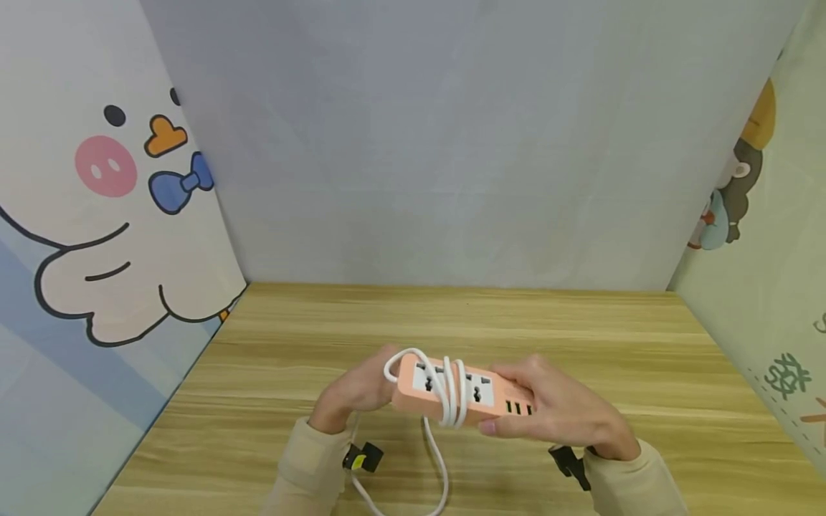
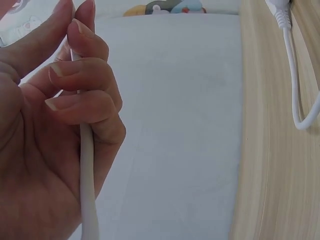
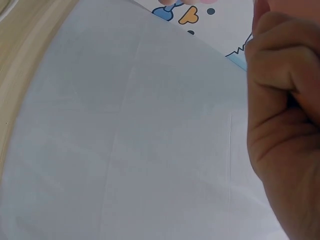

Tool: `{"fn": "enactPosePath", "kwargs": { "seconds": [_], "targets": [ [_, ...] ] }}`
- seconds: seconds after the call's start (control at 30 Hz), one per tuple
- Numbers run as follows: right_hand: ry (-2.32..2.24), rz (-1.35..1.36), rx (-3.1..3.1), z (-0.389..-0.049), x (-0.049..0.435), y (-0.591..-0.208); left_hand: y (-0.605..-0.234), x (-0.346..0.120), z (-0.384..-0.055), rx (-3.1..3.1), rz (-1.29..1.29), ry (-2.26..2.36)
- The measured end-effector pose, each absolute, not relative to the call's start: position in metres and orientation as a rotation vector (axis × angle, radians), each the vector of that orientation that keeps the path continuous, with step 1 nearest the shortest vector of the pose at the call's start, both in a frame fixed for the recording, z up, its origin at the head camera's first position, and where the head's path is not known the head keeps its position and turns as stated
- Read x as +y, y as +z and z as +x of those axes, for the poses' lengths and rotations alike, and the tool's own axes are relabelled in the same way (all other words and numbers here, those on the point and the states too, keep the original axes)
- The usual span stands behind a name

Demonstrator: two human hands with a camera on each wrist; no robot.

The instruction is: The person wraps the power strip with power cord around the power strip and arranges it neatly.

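Observation:
A peach-coloured power strip [image 1: 502, 398] with white socket panels and several USB ports is held above the table. My right hand [image 1: 564, 405] grips its right end, thumb along the near side. A white power cord [image 1: 446, 401] is wrapped several times round the strip's middle. My left hand [image 1: 361, 383], behind the strip's left end in the head view, pinches the cord. In the left wrist view the cord [image 2: 87, 170] runs across the palm under the curled fingers [image 2: 85, 107]. The right wrist view shows my right hand [image 3: 287, 100] with its fingers bent; the strip is mostly out of frame there.
A wood-grain table [image 1: 290, 344] lies beneath, with a pale grey cloth wall [image 1: 452, 158] behind it. Cartoon-printed panels stand at the left [image 1: 129, 272] and right [image 1: 742, 308]. A slack loop of cord [image 1: 441, 466] hangs near the front, and a white plug end [image 2: 283, 17] shows in the left wrist view.

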State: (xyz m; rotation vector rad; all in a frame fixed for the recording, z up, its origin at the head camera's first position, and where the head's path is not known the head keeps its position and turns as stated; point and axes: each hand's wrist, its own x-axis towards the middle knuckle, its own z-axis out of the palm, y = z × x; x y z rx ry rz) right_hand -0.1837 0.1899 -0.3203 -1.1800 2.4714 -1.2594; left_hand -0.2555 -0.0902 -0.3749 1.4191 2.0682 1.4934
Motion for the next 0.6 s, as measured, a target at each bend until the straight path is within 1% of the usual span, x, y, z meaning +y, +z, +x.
{"fn": "enactPosePath", "kwargs": {
  "seconds": [0.23, 0.6],
  "targets": [
    [-1.238, -1.201, 2.42, -0.1834, 0.1894, -0.3201, -0.3725, -0.0898, -0.2545, 2.216, 1.333, 1.382],
    [-1.225, -1.301, 2.308, -0.1834, 0.1884, -0.32, -0.3689, -0.0869, -0.2505, 2.356, 0.927, 1.425]
  ]
}}
